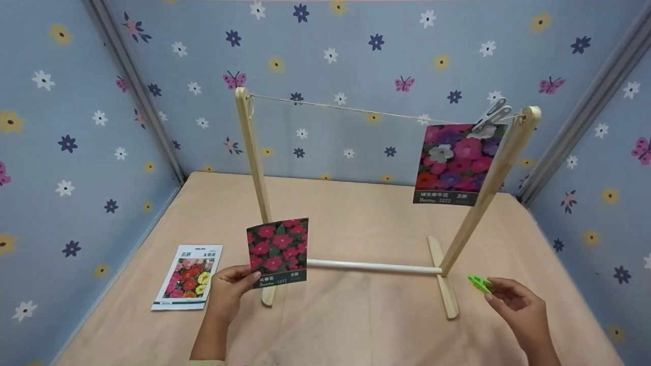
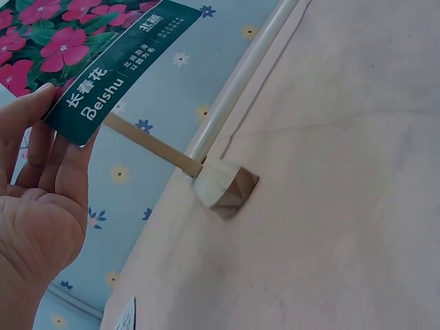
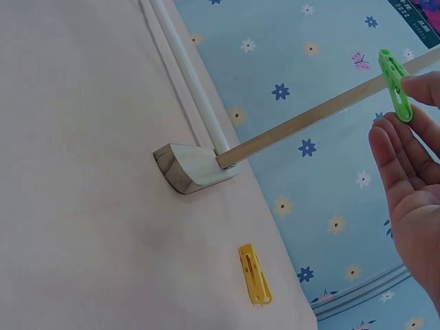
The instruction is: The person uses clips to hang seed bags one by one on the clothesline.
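My left hand (image 1: 230, 291) pinches the lower left corner of a seed packet (image 1: 278, 249) printed with pink flowers, held upright before the rack's left post. In the left wrist view the thumb lies over the packet's dark green label (image 2: 103, 82). A green clothespin (image 1: 479, 283) is between the thumb and fingertips of my right hand (image 1: 519, 305), right of the rack's foot. On the string (image 1: 346, 108) of the wooden rack (image 1: 501, 175), a second seed packet (image 1: 455, 162) with mixed flowers hangs near the right post from grey clothespins (image 1: 492, 116).
Another seed packet (image 1: 187, 277), white-bordered, lies on the table (image 1: 356, 320) to the left. A yellow clothespin (image 3: 255, 275) lies beyond the rack's right foot (image 3: 196, 168). The rack's white bar (image 1: 374, 266) runs low between its feet. Flowered walls (image 1: 330, 147) enclose the table's back and sides.
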Demonstrator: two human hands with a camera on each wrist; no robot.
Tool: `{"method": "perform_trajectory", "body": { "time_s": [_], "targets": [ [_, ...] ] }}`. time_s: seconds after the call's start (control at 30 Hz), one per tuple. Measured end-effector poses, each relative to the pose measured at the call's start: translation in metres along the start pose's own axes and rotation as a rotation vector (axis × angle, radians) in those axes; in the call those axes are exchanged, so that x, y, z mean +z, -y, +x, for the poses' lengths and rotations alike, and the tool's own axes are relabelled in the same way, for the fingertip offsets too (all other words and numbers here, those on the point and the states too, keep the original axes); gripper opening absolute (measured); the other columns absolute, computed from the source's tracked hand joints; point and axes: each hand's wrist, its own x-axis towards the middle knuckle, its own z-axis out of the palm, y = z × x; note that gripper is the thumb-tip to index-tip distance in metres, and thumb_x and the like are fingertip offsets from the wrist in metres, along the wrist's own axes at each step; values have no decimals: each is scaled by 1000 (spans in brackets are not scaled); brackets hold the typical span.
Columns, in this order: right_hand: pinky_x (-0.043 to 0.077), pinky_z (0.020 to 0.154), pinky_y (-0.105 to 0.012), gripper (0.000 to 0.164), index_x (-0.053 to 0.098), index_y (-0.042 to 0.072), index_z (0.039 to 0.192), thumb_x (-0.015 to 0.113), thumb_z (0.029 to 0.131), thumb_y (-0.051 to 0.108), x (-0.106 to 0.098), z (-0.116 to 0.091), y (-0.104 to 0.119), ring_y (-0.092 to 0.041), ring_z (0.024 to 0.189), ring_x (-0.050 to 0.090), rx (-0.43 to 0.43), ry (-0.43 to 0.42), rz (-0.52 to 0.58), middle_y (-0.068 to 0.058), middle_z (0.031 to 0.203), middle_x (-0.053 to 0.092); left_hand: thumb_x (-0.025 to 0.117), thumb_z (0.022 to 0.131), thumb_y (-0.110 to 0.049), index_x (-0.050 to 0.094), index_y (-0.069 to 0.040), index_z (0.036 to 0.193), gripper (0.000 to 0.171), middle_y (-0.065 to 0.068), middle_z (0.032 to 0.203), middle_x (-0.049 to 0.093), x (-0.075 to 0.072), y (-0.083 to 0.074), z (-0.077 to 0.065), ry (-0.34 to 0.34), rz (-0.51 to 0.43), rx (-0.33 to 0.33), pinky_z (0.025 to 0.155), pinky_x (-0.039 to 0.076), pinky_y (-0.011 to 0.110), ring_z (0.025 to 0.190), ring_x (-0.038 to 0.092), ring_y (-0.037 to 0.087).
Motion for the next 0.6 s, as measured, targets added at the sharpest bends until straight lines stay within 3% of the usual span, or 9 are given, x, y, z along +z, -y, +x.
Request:
{"method": "perform_trajectory", "body": {
  "time_s": [0.2, 0.6],
  "targets": [
    [55, 76, -22, 37, 60, -15, 116, 73, 81, -9, 3, 4, 6, -13, 91, 66, -29, 22, -33, -4, 102, 68, 75, 81, 6, 70, 12, 99, 20, 11, 88, 70, 11, 0, 2, 42, 51, 53, 71, 59, 31, 76, 62, 18],
    [54, 81, -23, 37, 59, -17, 115, 68, 79, -20, 7, 13, 26, -19, 94, 66, -179, 100, 43, -12, 106, 67, 77, 79, 6, 72, 10, 100, 22, 10, 89, 72, 36, -11, 11, 156, 78, 133, 69, 59, 29, 78, 64, 17]
  ]
}}
